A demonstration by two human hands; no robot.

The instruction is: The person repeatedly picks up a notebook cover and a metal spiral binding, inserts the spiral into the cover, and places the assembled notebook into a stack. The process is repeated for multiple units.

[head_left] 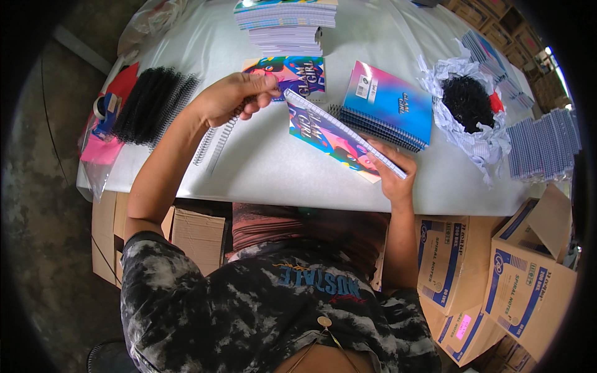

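Observation:
My right hand (393,171) is closed round the lower right end of an unbound notebook (336,140) with a colourful printed cover. It is held tilted above the table, its white page edge facing up. Close to the notebook's upper left corner, my left hand (242,96) is closed, thumb and fingers pinched together. Whatever lies between those fingertips is too small to make out. Loose spiral coils (222,142) extend below the left hand; its fingers hide their upper ends. Behind the hands lies another colourful notebook (311,69), partly covered by the left hand.
Blue-pink spiral notebooks (388,102) are stacked right of centre. Black coils (146,109) lie left; more dark coils (467,104) sit in crumpled paper (444,81). Notebook stacks stand at the back (286,25) and right (544,144). Cardboard boxes (525,280) sit below the table's right edge.

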